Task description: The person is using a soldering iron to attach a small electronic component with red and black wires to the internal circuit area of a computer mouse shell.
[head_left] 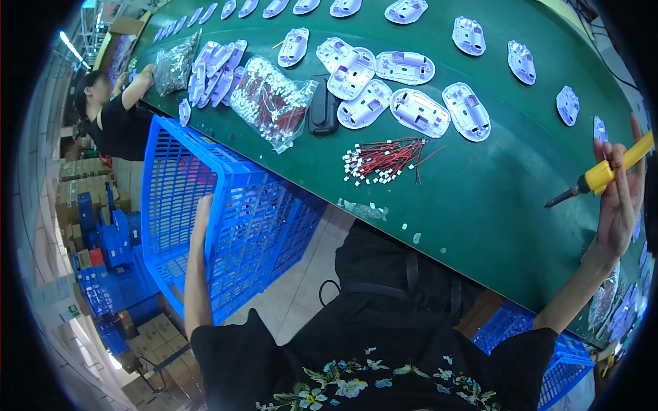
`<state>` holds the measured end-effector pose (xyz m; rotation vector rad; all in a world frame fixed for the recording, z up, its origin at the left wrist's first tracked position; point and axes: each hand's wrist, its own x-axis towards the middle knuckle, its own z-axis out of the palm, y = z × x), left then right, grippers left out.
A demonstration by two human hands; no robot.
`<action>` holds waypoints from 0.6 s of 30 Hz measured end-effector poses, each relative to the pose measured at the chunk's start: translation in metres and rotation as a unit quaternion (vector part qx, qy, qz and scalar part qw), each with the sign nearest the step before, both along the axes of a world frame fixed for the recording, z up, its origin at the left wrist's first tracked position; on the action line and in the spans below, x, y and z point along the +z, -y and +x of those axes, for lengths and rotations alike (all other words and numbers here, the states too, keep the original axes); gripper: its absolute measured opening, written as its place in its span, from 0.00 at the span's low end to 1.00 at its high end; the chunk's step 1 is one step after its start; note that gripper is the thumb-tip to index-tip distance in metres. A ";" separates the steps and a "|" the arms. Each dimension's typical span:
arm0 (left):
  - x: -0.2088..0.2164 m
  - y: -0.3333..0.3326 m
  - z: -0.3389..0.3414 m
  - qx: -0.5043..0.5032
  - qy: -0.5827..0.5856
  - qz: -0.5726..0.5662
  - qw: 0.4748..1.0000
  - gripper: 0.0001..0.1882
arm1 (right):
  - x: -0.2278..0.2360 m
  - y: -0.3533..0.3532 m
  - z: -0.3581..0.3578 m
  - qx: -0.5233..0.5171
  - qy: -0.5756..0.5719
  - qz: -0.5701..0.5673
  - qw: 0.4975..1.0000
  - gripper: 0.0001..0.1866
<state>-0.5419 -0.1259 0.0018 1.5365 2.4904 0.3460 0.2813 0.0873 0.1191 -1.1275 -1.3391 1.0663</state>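
Note:
My right hand [617,188] is closed around a yellow tool [600,177] with a dark tapering tip. The tip points left over the green work surface [507,205]; whether it is a screwdriver or a soldering iron does not show clearly. My left hand [203,207] is at the rim of a large blue plastic basket [233,226], and its fingers are hidden. Red wires with white connectors [384,159] lie in a loose pile near the table's edge. Behind them, several pale purple plastic shells [419,111] are spread out, some overlapping.
A clear bag of wires [269,99] sits beside a black case [323,109]. Farther left are stacked shells [214,72] and another clear bag [177,65]. A person [113,113] sits at the far left. Cartons [161,349] and blue boxes [113,243] stand on the floor.

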 end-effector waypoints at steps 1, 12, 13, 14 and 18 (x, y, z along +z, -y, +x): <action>-0.001 0.002 0.001 0.003 0.013 0.004 1.000 0.13 | -0.001 0.000 0.004 -0.032 -0.030 0.010 0.999 0.39; 0.072 -0.109 0.158 0.108 -0.102 0.383 0.912 0.09 | 0.024 0.003 0.011 0.005 -0.021 0.059 0.998 0.41; 0.075 -0.118 0.200 0.033 -0.072 0.386 0.919 0.08 | 0.024 0.004 0.017 0.019 0.056 0.073 0.996 0.43; 0.073 -0.133 0.252 -0.044 -0.037 0.386 0.921 0.08 | 0.029 0.007 0.014 0.003 0.066 0.075 0.995 0.46; 0.064 -0.160 0.421 -0.299 0.070 0.172 0.936 0.11 | 0.029 0.013 0.024 -0.009 0.039 0.102 0.994 0.45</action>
